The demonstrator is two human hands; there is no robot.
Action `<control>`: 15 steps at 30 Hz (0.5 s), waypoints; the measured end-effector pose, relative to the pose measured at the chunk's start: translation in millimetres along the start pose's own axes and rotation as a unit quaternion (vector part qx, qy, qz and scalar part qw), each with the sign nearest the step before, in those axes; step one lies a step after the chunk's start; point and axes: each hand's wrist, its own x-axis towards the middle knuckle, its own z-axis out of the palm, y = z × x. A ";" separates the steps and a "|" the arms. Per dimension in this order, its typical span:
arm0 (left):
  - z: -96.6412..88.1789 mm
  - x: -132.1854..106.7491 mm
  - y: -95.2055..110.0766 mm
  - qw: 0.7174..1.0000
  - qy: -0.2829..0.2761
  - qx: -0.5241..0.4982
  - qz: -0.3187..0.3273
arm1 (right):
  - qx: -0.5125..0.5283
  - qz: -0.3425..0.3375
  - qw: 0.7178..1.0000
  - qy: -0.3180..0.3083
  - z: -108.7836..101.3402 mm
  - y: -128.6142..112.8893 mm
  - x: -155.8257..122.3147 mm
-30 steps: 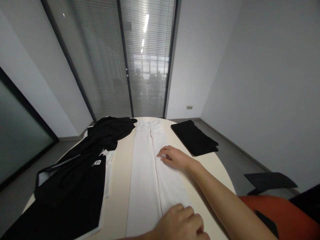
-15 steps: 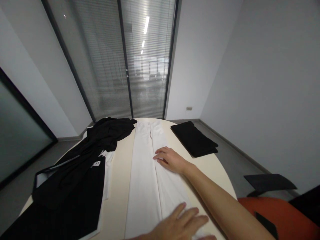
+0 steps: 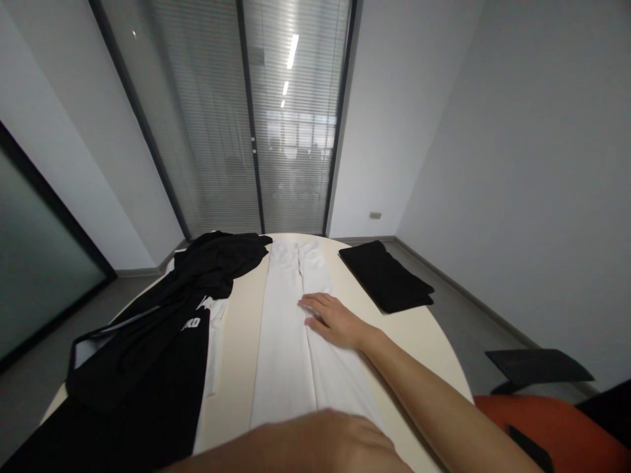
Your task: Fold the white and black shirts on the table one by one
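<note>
A long white garment [image 3: 286, 328], folded lengthwise, lies down the middle of the cream oval table [image 3: 236, 341]. My right hand [image 3: 330, 320] rests flat on it near its centre seam, fingers stretched out and pointing left. My left hand [image 3: 325, 443] shows at the bottom edge over the near end of the white garment; only its back and wrist appear, and the fingers are hidden.
A heap of black clothing with white lettering [image 3: 148, 335] covers the table's left side. A folded black garment [image 3: 387, 276] sits at the far right of the table. An orange chair [image 3: 552, 427] with a black armrest [image 3: 537, 368] stands at the right. Glass doors with blinds lie beyond.
My right hand slid a little left and farther along the white garment. My left hand went from curled to spread flat, then moved so its fingers dropped out of sight.
</note>
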 end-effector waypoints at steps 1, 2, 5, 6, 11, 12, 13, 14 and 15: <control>-18.0 -3.8 1.6 0.999 0.005 -0.017 -0.043 | -0.002 0.009 1.000 -0.007 0.8 0.9 -0.2; -33.2 -8.0 1.5 0.991 0.047 -0.009 -0.127 | -0.005 0.022 1.000 -0.018 1.7 1.7 -0.2; -53.7 -21.6 -11.4 0.923 0.129 0.102 -0.349 | -0.007 0.063 0.996 -0.063 4.1 2.7 0.3; -52.0 -26.0 -19.1 0.890 0.146 0.139 -0.410 | -0.005 0.072 0.995 -0.074 4.5 2.3 0.5; -21.6 -39.7 -48.4 0.815 0.098 0.156 -0.550 | 0.003 0.093 0.991 -0.092 2.6 -1.7 0.3; -17.7 -40.6 -49.0 0.821 0.085 0.148 -0.545 | 0.002 0.094 0.991 -0.094 1.6 -2.3 0.0; -15.5 -40.9 -47.9 0.827 0.075 0.143 -0.538 | 0.001 0.092 0.991 -0.095 0.5 -2.7 -0.3; -14.9 -40.9 -45.6 0.833 0.066 0.139 -0.532 | -0.001 0.089 0.992 -0.094 -0.7 -3.0 -0.8; -15.4 -40.6 -42.8 0.837 0.058 0.135 -0.528 | -0.002 0.084 0.992 -0.092 -1.8 -3.3 -1.3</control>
